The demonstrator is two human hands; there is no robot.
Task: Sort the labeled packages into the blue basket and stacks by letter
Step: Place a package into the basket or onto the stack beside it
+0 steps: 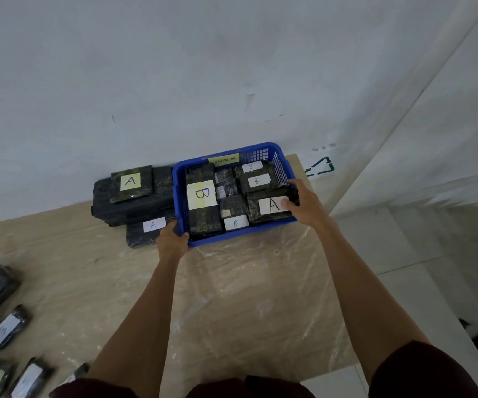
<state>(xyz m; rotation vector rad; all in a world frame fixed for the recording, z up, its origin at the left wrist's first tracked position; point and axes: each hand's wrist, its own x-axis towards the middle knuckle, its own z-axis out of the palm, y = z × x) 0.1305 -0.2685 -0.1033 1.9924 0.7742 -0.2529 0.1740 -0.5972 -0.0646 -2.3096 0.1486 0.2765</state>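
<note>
Hands apart at blue basket (179,193); right hand (306,203) grips A-labelled package (269,206) crosswise inside; left hand (173,239) holds near-left corner; A stack (131,183) lies leftward.

Left hand (173,239) and right hand (303,202) reach forward (grips curled).

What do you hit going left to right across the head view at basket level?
Yellow-A package → left hand on blue basket corner → yellow-B package → white-A package in the basket → right hand gripping it.
</note>
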